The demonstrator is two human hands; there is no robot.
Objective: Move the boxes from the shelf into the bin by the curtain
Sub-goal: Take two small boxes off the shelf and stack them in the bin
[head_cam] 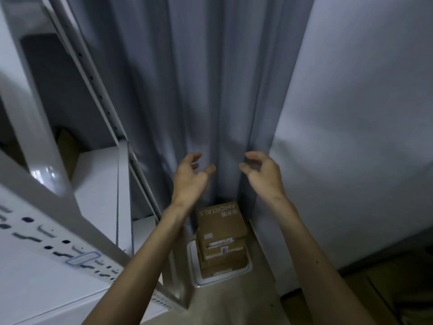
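The bin (192, 266) shows only its white, rounded rim; its walls are hidden by the boxes (221, 221) stacked inside it, and my left forearm covers its near-left corner. The stack rises above the rim, and I cannot count the boxes surely: the lower ones merge in the dim light. They are brown cardboard, flat-sided, with small white labels too blurred to read; the top one bears "AMORTALS" printed upside down.

Above the bin my left hand (191, 174) and right hand (262, 174) hang apart, both empty, fingers loosely curled, palms facing each other.

Behind the bin hangs the curtain (187, 90), grey cloth in long, soft folds. Left of the bin stands the shelf (58, 160), glossy white with rows of holes, cut off by the edge; something brown (65, 146) on it is too blurred to name.
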